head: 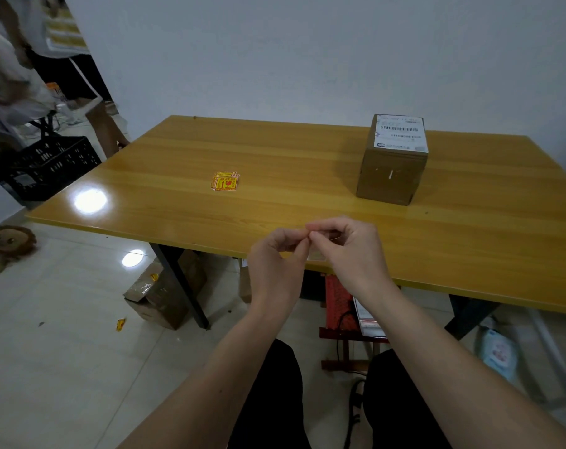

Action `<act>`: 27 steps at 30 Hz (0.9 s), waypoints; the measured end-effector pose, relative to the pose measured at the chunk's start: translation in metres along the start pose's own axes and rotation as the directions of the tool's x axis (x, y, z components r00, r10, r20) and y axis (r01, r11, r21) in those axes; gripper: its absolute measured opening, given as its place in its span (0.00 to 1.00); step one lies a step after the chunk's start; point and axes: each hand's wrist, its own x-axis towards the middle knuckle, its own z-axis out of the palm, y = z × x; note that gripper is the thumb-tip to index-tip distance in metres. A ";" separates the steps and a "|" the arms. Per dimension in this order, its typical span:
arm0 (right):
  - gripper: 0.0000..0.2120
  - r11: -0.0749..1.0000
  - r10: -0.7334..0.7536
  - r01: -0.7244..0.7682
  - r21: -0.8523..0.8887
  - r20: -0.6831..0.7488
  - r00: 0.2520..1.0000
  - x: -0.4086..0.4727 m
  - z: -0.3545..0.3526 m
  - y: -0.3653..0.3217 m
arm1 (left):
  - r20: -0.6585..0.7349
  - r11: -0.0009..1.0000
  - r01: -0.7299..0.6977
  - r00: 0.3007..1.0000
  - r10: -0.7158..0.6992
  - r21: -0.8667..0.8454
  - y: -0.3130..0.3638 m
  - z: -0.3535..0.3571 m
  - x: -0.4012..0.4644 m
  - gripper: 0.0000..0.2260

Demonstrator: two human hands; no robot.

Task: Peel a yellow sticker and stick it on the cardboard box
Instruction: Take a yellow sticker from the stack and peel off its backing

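Two hands are meeting over the table's near edge — left hand and right hand pinching fingertips together on something too small to identify. Yellow stickers with red print are lying stacked mid-table. Cardboard box is standing far right, well apart — white shipping label on top.

Two hands are being seen, the left hand and the right hand. One cardboard box is being counted at two o'clock on one table. One small stack of stickers is being counted at eleven o'clock; its number cannot be told.
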 end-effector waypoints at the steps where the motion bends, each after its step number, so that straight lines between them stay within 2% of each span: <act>1: 0.07 1.000 0.004 -0.004 -0.003 0.001 1.000 0.000 0.000 0.000 | 0.002 1.000 0.000 1.000 0.000 0.000 0.000 0.000 0.000 0.03; 9: 0.05 0.993 0.065 -0.063 0.097 -0.017 0.998 -0.002 0.000 -0.003 | 0.003 1.000 0.000 1.000 0.000 0.020 -0.001 -0.001 -0.001 0.05; 14: 0.05 0.989 0.101 -0.096 0.112 -0.037 0.994 0.001 0.000 0.001 | 0.001 0.999 0.007 1.000 -0.007 0.040 -0.001 -0.001 -0.002 0.11; 18: 0.07 0.991 0.079 -0.074 0.113 -0.035 0.996 0.002 -0.001 0.004 | 0.020 0.998 0.031 0.999 -0.032 0.052 -0.001 -0.001 0.000 0.12; 22: 0.16 0.996 0.015 -0.009 0.091 -0.068 0.998 0.002 0.000 0.009 | 0.084 0.997 0.073 0.994 -0.072 0.000 0.004 0.001 0.000 0.10; 27: 0.15 0.997 -0.060 0.061 0.056 -0.010 0.998 -0.003 -0.001 0.010 | 0.103 0.990 0.116 0.989 -0.108 -0.085 0.011 0.004 0.004 0.05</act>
